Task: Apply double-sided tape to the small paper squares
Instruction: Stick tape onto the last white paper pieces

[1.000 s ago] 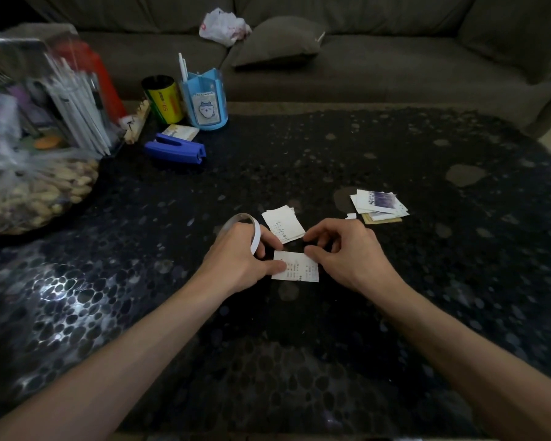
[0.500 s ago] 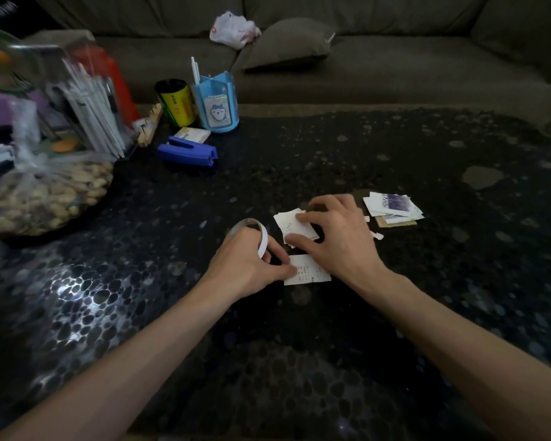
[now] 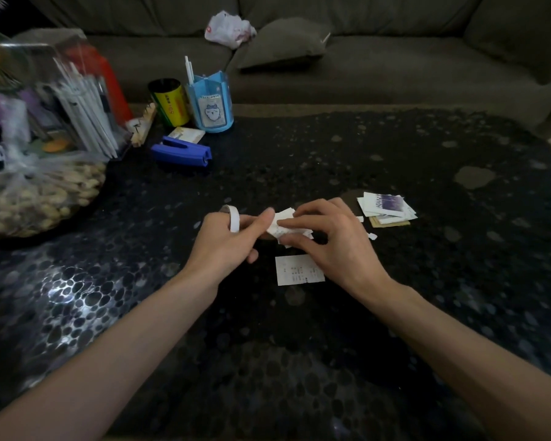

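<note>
My left hand (image 3: 228,241) holds a white roll of double-sided tape (image 3: 233,218) and its fingertips touch a small stack of paper squares (image 3: 280,226). My right hand (image 3: 331,240) pinches that stack from the right, thumb underneath and fingers on top, just above the black table. One printed paper piece (image 3: 299,269) lies flat on the table below both hands, touched by neither. A second pile of paper squares (image 3: 385,206) lies to the right.
A blue stapler (image 3: 182,151), a blue pen holder (image 3: 211,105) and a yellow can (image 3: 169,101) stand at the back left. A bag of nuts (image 3: 35,192) and a clear box of pens (image 3: 80,103) fill the left edge. A sofa runs behind the table.
My right hand moved from the printed piece up to the small stack and took hold of it. My left hand let go of the printed piece and rose to meet the stack.
</note>
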### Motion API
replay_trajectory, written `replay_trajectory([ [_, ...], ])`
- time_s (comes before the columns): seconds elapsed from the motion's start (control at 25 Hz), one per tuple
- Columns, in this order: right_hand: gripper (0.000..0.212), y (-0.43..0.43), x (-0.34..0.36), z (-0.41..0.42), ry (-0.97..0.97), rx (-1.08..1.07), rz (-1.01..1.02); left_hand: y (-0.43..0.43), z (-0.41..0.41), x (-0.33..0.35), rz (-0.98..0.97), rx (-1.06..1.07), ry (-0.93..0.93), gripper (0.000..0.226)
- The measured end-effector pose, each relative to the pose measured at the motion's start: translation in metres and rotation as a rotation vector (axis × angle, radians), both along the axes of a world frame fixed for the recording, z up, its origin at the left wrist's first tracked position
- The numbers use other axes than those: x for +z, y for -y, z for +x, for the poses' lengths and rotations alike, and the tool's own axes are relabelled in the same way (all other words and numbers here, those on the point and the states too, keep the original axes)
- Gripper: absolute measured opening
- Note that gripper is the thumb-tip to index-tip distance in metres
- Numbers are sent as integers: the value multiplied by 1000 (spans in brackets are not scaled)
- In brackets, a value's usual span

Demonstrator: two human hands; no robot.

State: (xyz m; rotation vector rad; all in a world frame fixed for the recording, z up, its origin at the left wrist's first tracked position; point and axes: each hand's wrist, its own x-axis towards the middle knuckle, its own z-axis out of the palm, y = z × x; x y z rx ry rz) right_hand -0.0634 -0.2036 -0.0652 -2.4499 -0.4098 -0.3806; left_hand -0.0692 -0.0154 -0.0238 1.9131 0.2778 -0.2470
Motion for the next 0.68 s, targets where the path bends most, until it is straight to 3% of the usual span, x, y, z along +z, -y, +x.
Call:
replay_trajectory([
  [0.08,33,-1,4,-5,-47,9,97,-2,-3,3,-111,32,5,10],
  [0.16,39,-3,10,-9,-216,-22,317,-4,-4,5,-165,48,-11,13],
  [0.28,18,-1,20,-12,-416,-153,564,-4,-3,6,-175,73,-23,13],
  [0.44,14,7,28,-15,-543,-217,604,-4,-2,3,-91,6,-7,12],
  [0.68,10,11,32,-18,-587,-197,586,-5,-2,4,-38,-78,-50,20],
])
